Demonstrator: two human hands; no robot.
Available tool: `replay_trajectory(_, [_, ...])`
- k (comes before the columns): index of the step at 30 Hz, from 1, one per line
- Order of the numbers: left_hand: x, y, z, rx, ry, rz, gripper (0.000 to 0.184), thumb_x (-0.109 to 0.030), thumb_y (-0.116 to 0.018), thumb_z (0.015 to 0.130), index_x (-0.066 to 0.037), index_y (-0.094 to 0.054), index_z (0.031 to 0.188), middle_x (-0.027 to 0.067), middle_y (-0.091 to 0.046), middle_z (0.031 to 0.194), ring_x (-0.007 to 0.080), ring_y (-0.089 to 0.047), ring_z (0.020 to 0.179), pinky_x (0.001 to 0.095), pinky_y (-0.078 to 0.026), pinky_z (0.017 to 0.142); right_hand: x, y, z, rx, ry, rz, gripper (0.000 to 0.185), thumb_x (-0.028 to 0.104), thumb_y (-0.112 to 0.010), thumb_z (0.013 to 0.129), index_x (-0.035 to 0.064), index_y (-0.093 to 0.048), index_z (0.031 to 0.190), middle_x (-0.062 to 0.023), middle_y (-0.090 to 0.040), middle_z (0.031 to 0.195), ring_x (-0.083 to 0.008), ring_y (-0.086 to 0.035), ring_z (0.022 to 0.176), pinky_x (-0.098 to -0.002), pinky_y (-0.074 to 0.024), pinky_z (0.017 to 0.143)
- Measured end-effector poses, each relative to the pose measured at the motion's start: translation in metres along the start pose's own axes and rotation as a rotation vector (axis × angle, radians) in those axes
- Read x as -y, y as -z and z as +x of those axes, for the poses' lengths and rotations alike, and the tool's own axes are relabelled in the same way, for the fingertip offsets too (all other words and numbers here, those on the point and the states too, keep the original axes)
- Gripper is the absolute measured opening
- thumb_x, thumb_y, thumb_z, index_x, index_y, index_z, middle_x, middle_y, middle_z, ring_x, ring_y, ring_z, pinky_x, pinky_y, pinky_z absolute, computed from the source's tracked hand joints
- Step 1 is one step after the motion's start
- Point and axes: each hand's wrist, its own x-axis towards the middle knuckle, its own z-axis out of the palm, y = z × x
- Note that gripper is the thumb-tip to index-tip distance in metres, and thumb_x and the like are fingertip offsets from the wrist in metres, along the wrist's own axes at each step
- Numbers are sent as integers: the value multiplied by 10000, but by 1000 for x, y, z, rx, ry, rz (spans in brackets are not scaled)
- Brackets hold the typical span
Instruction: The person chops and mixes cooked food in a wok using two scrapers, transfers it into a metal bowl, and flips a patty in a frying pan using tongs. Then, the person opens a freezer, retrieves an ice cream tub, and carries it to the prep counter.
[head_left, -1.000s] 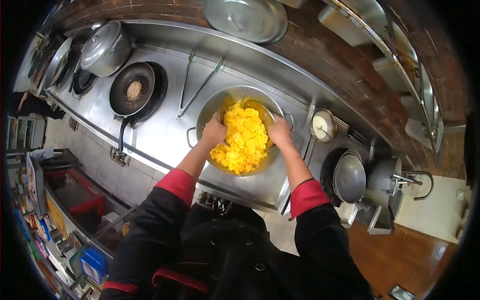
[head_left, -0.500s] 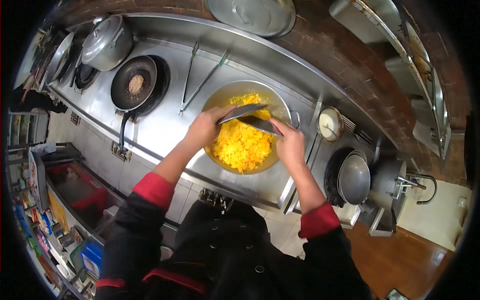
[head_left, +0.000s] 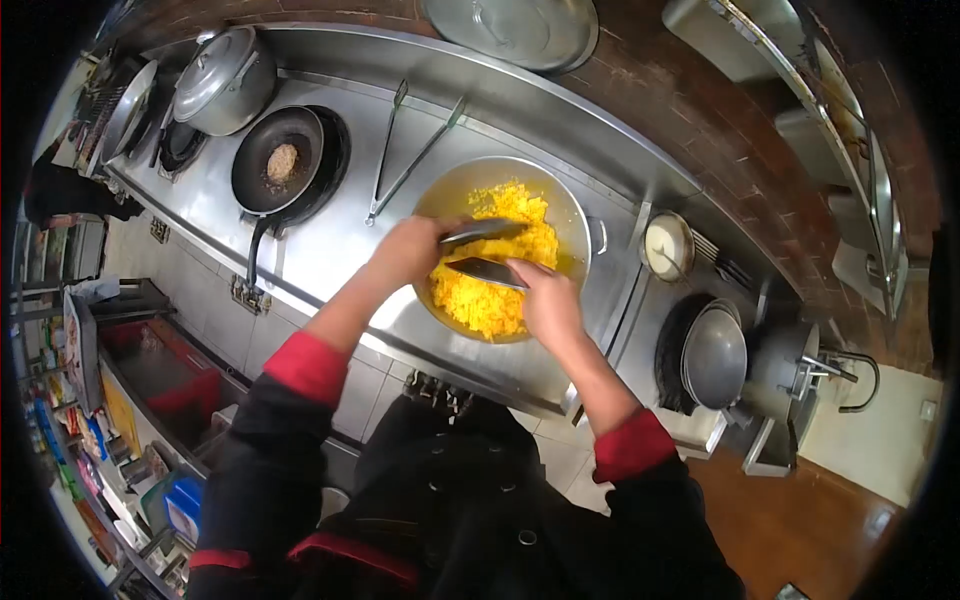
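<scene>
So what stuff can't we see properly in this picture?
All in the head view:
Bottom of the wide pot: hidden under the yellow food.
Inside of the tall pot: hidden by its lid.
How the left hand grips its dark tool: hidden by the back of the hand.
Oval metal piece: cut off by the top edge.
Packages at far left: too small and blurred to read.

Left hand (head_left: 408, 250) and right hand (head_left: 550, 300) have come together over a pot (head_left: 577, 195) of yellow food (head_left: 541, 243).
A second ago they were at opposite sides; now the left dish (head_left: 487, 231) and right dish (head_left: 487, 271), both dark, are close together over the middle. In the last half second, the right dish has shifted leftward and nearer the person's body.
</scene>
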Motion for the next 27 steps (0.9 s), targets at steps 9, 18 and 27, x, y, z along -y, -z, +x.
replay_trajectory(9, [-17, 15, -17, -92, 270, 129, 494, -144, -604, 857, -71, -528, 1340, 241, -691, 1013, 431, -670, 915, 503, -538, 791, -44, 25, 21, 45, -37, 56, 447, -61, -515, 824, 136, -717, 1171, -220, -690, 1071, -390, -675, 967, -427, -545, 857])
replay_trajectory(18, [59, -119, 9, -391, 620, -461, 408, -234, -642, 855, 54, -611, 1143, 317, -665, 1079, 447, -655, 1021, 463, -534, 858, -197, -35, 107, 197, -622, 305, 403, 81, -591, 861, 71, -659, 1258, -201, -731, 1014, -202, -692, 882, -371, -518, 778])
replay_trajectory(27, [-4, -25, -27, -368, 305, -493, 513, -46, -601, 835, -60, -530, 1343, 262, -665, 1105, 440, -622, 1070, 449, -505, 908, 3, 65, 66, -96, 126, 272, 559, -215, -450, 789, 47, -686, 1223, -119, -718, 1147, -195, -682, 1044, -267, -493, 951])
